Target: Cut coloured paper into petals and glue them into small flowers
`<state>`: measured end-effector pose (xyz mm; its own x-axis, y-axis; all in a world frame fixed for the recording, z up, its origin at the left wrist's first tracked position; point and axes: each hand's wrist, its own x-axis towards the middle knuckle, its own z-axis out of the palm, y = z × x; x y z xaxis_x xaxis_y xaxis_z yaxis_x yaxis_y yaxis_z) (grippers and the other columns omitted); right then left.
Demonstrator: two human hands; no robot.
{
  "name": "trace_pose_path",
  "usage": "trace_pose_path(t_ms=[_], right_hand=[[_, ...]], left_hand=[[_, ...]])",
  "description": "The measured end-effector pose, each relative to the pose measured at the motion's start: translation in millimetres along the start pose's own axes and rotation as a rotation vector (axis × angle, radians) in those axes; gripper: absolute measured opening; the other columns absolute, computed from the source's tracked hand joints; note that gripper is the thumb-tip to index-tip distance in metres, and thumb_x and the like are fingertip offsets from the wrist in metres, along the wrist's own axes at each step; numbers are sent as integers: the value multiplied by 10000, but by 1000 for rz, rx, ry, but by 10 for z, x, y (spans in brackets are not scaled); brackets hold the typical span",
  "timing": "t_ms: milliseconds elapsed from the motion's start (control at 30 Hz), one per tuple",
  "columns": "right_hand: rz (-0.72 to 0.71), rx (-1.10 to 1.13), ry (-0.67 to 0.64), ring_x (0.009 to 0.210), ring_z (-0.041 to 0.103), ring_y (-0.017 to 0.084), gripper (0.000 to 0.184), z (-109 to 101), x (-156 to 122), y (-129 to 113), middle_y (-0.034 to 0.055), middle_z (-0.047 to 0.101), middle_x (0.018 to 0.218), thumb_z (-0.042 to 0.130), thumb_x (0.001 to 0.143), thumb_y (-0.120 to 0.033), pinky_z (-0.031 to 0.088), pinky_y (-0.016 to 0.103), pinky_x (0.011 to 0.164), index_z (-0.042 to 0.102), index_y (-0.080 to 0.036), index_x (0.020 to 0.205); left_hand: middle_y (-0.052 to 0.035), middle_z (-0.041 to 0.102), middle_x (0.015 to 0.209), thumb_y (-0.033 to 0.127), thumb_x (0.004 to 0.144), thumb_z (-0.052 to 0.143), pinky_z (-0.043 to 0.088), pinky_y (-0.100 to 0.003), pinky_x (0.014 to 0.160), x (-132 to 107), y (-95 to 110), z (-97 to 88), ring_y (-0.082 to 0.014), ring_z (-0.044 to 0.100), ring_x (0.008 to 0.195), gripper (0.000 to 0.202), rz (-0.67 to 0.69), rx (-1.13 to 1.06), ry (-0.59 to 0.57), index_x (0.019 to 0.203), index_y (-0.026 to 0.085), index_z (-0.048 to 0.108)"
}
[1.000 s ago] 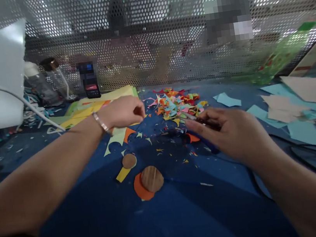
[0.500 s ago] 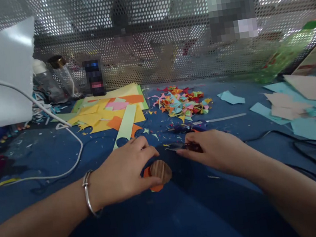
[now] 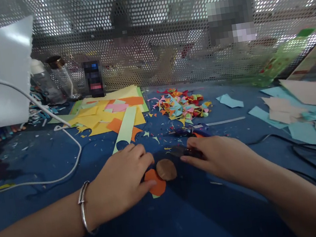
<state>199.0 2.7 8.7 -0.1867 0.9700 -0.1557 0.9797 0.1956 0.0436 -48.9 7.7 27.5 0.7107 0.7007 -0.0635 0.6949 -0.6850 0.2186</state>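
My left hand (image 3: 121, 182), a metal bangle on its wrist, rests on the blue mat with curled fingers, the thumb pressing an orange paper circle (image 3: 156, 185). A round wooden disc (image 3: 166, 169) lies against that circle's upper right edge, just off my fingertips. My right hand (image 3: 219, 157) sits to the right of the disc, closed round a small pair of scissors (image 3: 184, 152) whose dark blades point left toward the disc.
A heap of coloured paper scraps (image 3: 182, 105) lies beyond the hands, with yellow, orange and green sheets (image 3: 110, 113) to its left. A white cable (image 3: 64, 163) loops at left. Pale blue and pink sheets (image 3: 289, 111) spread at right. A perforated metal screen (image 3: 164, 35) closes the back.
My left hand drew back from the far sheets to the orange circle. The wooden disc slid off the circle to its right edge. My right hand with the scissors came nearer.
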Motion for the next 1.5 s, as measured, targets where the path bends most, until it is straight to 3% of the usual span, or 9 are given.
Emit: trace_pose_path(t_ms=[167,400,567,700,833,933,1000,1133,1500], right_hand=[[-22,-13,6,655,668,258,310,-15,-32,-15,56,699,768,471,940,-494,210,287,507,581,-216,858],[-57,-16,20,667,681,263,266,-45,-60,-16,67,706,794,495,945,-441,238,295,519,587,-204,869],[-60,-28,11,694,691,268,254,-92,-92,-38,74,719,814,494,949,-427,222,297,516,592,-202,884],[-19,-91,5,657,693,274,226,-130,-134,-69,60,730,788,521,928,-427,186,295,490,609,-220,901],[-91,-54,238,632,693,245,190,-121,-181,-86,41,731,799,570,902,-403,287,290,473,627,-223,917],[-295,83,526,629,678,187,197,-91,-222,-109,38,729,840,549,938,-365,432,287,546,626,-209,1031],[-429,133,602,646,668,163,179,-82,-245,-136,51,727,858,510,968,-307,476,274,598,625,-201,1057],[-573,179,556,708,676,163,181,-97,-252,-181,82,725,888,469,981,-225,505,261,625,642,-179,1005],[-651,282,537,857,689,166,182,-47,-223,-208,79,719,1014,474,975,-159,533,267,720,645,-203,1018]], left_hand=[[-81,592,1027,285,872,586,465,-394,752,-29,17,36,-261,550,932,122,42,-22,-54,929,176,583],[-18,636,893,147,852,505,422,-309,683,-20,0,-56,-182,568,794,116,-33,-321,-93,896,204,596],[-6,689,876,204,836,592,450,-268,681,57,-49,-154,-143,605,744,160,-124,-804,-101,984,201,653],[-16,689,750,201,821,644,468,-253,652,152,-74,-75,-120,619,661,97,-291,-1273,-44,885,150,592],[-27,700,776,167,787,689,470,-233,650,195,-53,9,-102,633,654,129,-355,-1501,-13,868,136,594],[-5,685,765,152,766,714,452,-217,628,201,-32,19,-77,602,616,143,-361,-1559,-27,867,134,615],[-1,678,766,154,763,719,444,-219,628,200,-25,15,-74,585,614,150,-356,-1562,-36,884,130,633],[-12,680,812,179,763,722,441,-235,649,202,-38,26,-86,577,649,175,-327,-1543,-13,919,131,659],[19,656,742,200,735,721,422,-239,675,175,-49,47,-100,583,669,259,-323,-1444,39,971,156,624]])
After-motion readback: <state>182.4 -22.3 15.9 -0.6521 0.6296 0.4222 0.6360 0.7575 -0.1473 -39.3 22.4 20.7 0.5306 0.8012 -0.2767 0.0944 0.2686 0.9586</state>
